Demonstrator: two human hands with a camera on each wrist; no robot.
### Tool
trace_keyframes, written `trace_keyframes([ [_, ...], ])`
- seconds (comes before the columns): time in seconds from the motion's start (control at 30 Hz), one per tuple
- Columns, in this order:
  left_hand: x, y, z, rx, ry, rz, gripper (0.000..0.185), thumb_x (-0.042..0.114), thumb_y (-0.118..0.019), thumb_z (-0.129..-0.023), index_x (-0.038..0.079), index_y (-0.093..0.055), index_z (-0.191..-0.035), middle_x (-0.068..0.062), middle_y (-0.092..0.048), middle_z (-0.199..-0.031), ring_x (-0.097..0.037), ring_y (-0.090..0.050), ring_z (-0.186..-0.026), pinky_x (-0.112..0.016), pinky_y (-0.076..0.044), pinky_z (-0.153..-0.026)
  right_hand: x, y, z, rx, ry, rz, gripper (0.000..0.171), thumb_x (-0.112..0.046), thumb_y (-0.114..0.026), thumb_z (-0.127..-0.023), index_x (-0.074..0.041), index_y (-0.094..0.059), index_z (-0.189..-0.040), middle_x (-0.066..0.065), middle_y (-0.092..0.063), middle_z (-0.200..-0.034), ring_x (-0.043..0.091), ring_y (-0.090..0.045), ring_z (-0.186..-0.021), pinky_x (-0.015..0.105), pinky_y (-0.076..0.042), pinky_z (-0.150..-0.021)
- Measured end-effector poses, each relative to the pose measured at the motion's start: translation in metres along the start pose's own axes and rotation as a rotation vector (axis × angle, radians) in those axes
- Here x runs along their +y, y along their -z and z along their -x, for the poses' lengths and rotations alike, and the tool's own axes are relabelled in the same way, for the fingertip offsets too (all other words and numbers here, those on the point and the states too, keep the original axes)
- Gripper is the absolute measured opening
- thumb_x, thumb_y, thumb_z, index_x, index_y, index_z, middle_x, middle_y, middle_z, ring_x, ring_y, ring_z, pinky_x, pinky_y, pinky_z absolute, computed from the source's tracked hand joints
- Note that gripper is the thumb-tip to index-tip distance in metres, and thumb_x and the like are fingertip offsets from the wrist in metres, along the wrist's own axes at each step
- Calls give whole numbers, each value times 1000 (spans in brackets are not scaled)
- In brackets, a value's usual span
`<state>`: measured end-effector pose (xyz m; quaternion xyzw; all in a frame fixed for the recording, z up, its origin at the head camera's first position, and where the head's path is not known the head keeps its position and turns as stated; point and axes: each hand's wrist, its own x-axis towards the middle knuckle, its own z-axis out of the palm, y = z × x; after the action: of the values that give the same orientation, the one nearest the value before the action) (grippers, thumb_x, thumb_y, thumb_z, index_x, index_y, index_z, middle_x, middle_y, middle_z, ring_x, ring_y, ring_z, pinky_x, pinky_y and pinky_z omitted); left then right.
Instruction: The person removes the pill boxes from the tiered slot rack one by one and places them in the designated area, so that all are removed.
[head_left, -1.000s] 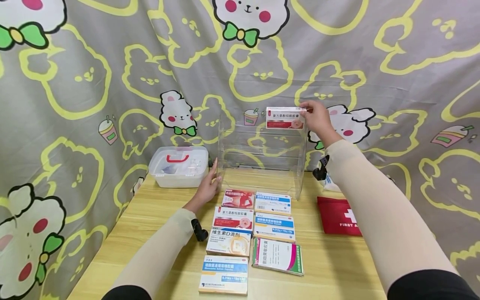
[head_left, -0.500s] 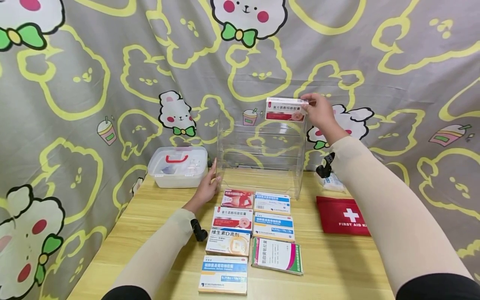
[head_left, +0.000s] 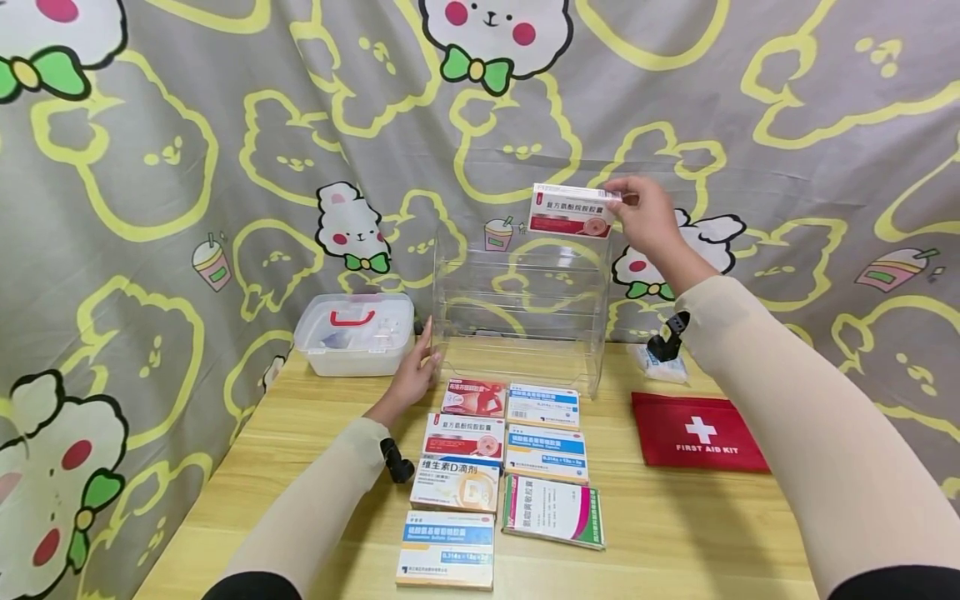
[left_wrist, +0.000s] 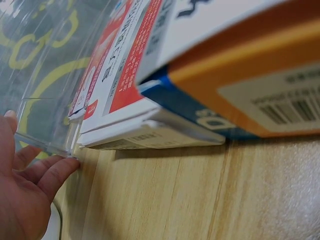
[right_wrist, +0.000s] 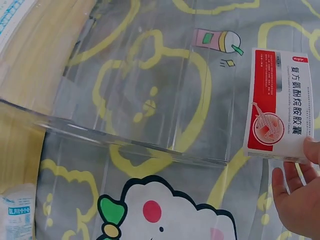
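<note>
Far left on the bench (head_left: 660, 533): clear plastic case (head_left: 356, 332) with a red handle, lid on, against the cartoon-print curtain (head_left: 150, 167).

Left hand (head_left: 415, 375) just right of it, centre-left of frame. Grip flat, fingers straight, pressed on the lower left edge of the clear acrylic rack (head_left: 522, 308); holds nothing. Left wrist view agrees: fingertips (left_wrist: 59, 172) touch the rack's base corner on the wood.

Centre foreground, below the rack: seven medicine boxes (head_left: 467, 437) flat in two columns, four left, three right, packed edge to edge. Front one in the left column is blue-white, the next one back orange-white.

Rack stands upright at the back of the bench, centre frame, tiers empty as far as I can see.

Red-white medicine box (head_left: 569, 211) is in the air at the rack's upper right corner, above the top tier, label facing the camera. Can't tell if it touches the rack.

Right hand (head_left: 649, 218), upper centre-right: grip closed on that box's right end, thumb and fingers pinching it. Right wrist view shows the fingers (right_wrist: 295, 192) curled at the box's edge.

Lower right: red first aid kit pouch (head_left: 697, 432) flat on the bench. Small white packet (head_left: 654, 367) behind it.
</note>
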<state>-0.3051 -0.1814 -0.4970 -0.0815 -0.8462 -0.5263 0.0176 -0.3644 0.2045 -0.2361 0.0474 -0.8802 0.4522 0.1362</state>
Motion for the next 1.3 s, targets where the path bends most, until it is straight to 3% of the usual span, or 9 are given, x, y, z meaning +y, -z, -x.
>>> trace_keyframes([
  [0.27,-1,0,1,6,-12,-4,73,14,-45,-111,43,-5,-166,-29,-40,-157,-26,-53,-71,-34,-51,-63,8,0,20,-33,47,34,38,-20,-52,-109,-10,-58,-145,14,-57,-138,25,-57,-117,28,-48,-78],
  [0.4,-1,0,2,10,-8,-23,72,16,-45,-111,42,-6,-166,-30,-40,-157,-35,-62,-92,-36,-54,-66,12,0,30,-44,75,60,38,-21,-53,-109,-10,-59,-144,14,-55,-139,27,-55,-119,28,-46,-77],
  [0.57,0,0,2,11,7,-26,73,18,-45,-112,51,-5,-163,-27,-39,-159,-38,-61,-111,-40,-57,-69,18,-4,45,-54,136,74,35,-18,-56,-108,-7,-62,-140,17,-55,-134,29,-56,-111,25,-43,-68],
  [0.67,-1,0,2,10,9,-25,74,18,-45,-112,53,-5,-162,-27,-39,-159,-38,-61,-108,-40,-57,-69,22,-7,57,-66,164,88,33,-18,-57,-107,-7,-63,-138,16,-57,-131,29,-57,-111,25,-43,-68],
  [0.83,-1,0,1,12,-6,-20,73,15,-45,-111,44,-6,-165,-29,-38,-159,-34,-61,-89,-37,-55,-65,28,-11,77,-84,170,80,31,-18,-59,-106,-9,-65,-136,16,-62,-126,31,-58,-109,28,-46,-72],
  [1.03,-1,0,1,7,2,2,71,17,-45,-111,43,-6,-166,-28,-40,-157,-24,-51,-68,-34,-51,-63,39,-17,100,-98,197,84,30,-17,-61,-105,-8,-67,-133,16,-62,-120,32,-60,-107,26,-47,-68],
  [1.17,0,0,1,7,3,2,72,17,-45,-111,43,-6,-166,-29,-40,-157,-24,-53,-70,-34,-52,-63,47,-22,116,-123,206,81,29,-17,-62,-105,-11,-68,-133,13,-65,-116,31,-63,-103,26,-49,-68],
  [1.3,1,0,2,4,8,3,71,18,-44,-111,43,-6,-166,-28,-40,-158,-27,-55,-76,-34,-52,-64,54,-27,131,-150,232,73,29,-15,-63,-104,-9,-68,-132,12,-65,-120,31,-65,-106,35,-57,-80],
])
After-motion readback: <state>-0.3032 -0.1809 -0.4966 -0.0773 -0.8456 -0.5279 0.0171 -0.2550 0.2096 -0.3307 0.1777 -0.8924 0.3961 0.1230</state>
